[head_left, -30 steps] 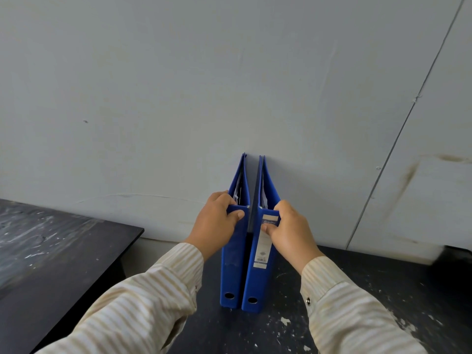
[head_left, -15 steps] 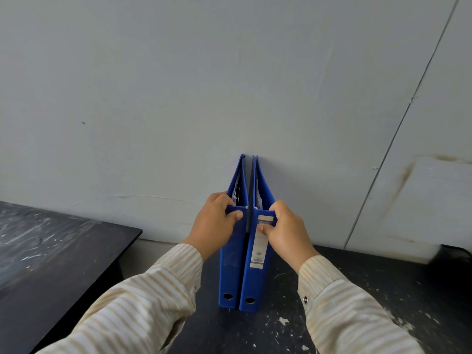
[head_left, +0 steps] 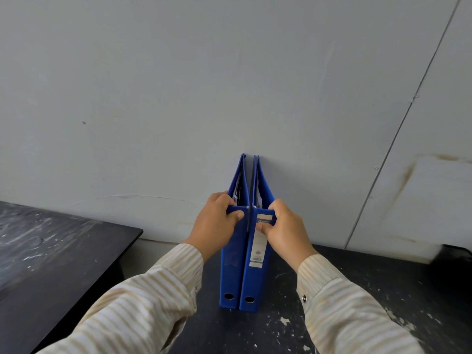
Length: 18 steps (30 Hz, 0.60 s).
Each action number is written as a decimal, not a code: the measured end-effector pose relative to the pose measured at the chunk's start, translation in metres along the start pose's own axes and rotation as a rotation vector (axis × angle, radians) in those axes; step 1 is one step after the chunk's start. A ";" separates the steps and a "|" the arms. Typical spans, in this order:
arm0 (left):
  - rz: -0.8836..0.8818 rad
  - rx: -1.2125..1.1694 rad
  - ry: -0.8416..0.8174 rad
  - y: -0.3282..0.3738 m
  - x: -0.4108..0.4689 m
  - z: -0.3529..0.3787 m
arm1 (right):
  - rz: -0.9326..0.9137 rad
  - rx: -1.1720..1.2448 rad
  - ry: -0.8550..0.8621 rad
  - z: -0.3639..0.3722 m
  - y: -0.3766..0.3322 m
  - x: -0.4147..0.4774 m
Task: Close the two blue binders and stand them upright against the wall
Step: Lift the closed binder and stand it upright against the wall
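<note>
Two blue binders stand upright side by side on a dark table, spines toward me, far edges touching the pale wall. The left binder has a plain spine; the right binder carries a white spine label. Both are closed, with some white paper showing at the top. My left hand grips the top of the left binder's spine, thumb on the front. My right hand grips the top of the right binder's spine the same way. The spines touch each other.
The binders stand on a black, paint-flecked table. A second dark table lies to the left, with a gap between the two. A dark object sits at the far right edge by the wall.
The right binder has closed in against the left one, so the gap between their spines is gone. Both hands keep their grip.
</note>
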State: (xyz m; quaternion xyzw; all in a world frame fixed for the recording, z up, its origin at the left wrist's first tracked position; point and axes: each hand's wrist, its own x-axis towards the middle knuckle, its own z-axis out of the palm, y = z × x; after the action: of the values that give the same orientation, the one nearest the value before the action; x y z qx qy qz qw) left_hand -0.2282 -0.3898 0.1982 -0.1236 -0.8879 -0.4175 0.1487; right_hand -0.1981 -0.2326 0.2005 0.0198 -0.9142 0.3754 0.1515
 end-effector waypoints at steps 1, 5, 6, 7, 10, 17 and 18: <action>0.002 0.002 0.002 0.000 0.000 0.000 | 0.000 0.005 0.003 0.000 0.000 0.000; 0.002 0.000 0.004 0.000 0.000 0.000 | -0.002 0.010 0.008 0.001 0.002 -0.001; 0.004 0.000 0.006 0.000 0.000 0.000 | -0.004 0.010 0.010 0.001 0.002 -0.001; 0.006 0.001 0.009 0.000 0.000 0.000 | -0.006 0.012 0.013 0.002 0.002 -0.001; 0.014 0.003 0.013 0.000 0.000 0.001 | -0.001 0.022 0.016 0.001 0.001 -0.001; 0.011 0.002 0.010 0.000 0.000 0.001 | -0.005 0.020 0.016 0.001 0.000 -0.002; 0.010 0.001 0.009 0.000 0.000 0.001 | -0.005 0.020 0.018 0.002 0.000 -0.002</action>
State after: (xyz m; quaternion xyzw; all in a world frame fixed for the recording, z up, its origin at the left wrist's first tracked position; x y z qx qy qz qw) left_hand -0.2281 -0.3890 0.1976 -0.1260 -0.8867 -0.4171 0.1548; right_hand -0.1969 -0.2341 0.1988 0.0205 -0.9090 0.3842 0.1603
